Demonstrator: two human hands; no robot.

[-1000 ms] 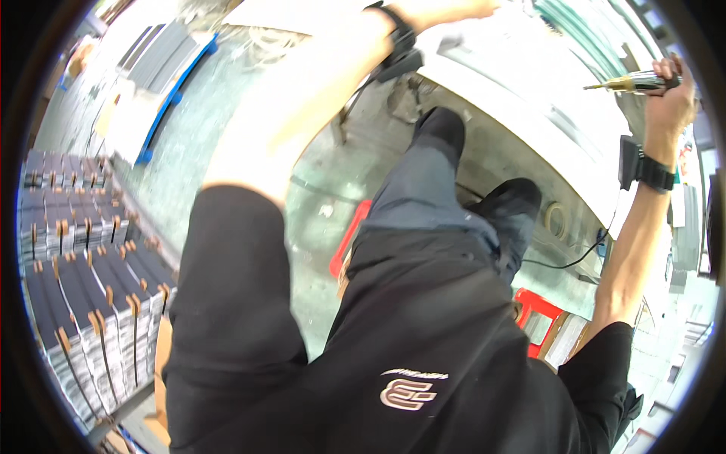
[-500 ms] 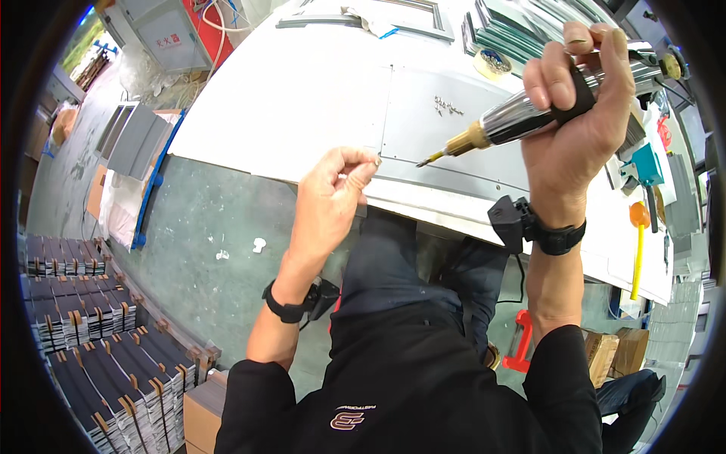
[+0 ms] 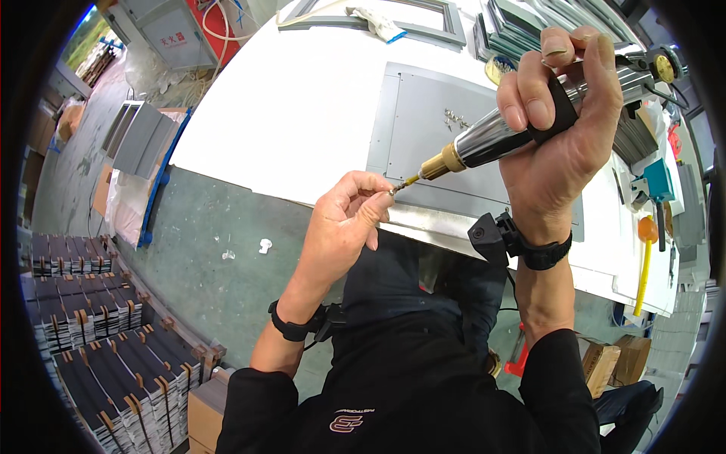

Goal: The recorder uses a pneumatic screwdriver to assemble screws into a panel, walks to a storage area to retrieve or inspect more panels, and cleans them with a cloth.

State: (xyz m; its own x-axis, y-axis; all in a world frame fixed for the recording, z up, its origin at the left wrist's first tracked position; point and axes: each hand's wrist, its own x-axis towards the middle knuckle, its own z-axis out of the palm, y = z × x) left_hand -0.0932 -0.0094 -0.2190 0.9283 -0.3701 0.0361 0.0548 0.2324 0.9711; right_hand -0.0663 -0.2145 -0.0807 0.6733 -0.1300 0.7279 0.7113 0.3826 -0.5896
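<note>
L hand (image 3: 344, 227) pinches a screw (image 3: 392, 190) at the bit tip; R hand (image 3: 563, 129) grips the screwdriver (image 3: 484, 144), angled down-left over the grey panel (image 3: 423, 144).

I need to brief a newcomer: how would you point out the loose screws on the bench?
Find the white table and the flat grey panel lying on it. The screws sit in a small cluster on the panel's upper part, above the driver tip; they are the only tiny shiny bits on its bare face.

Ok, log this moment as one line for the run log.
left hand: pinching small screw at bit tip | right hand: gripping electric screwdriver | below: grey panel, loose screws on it
</note>
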